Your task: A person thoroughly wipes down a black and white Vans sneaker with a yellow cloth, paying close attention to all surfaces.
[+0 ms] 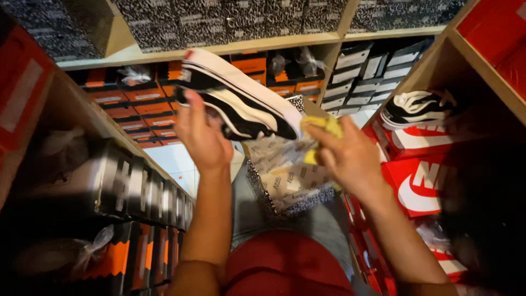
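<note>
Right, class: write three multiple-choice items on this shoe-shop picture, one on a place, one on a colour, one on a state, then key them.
1. Where is the second shoe? A on red boxes at right; B on the floor; C in the open box.
2. The cloth is: A blue; B yellow; C white.
3. The left hand is: A empty; B resting on a shelf; C holding a shoe.

A: it sits on the red boxes.
B: yellow shows in the right hand.
C: the fingers grip the raised shoe.

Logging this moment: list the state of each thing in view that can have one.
Black-and-white sneaker: lifted, held in left hand.
Yellow cloth: bunched in right hand, against the sneaker's end.
Shoe box: open, on the lap.
Second sneaker: resting on red boxes.
</note>
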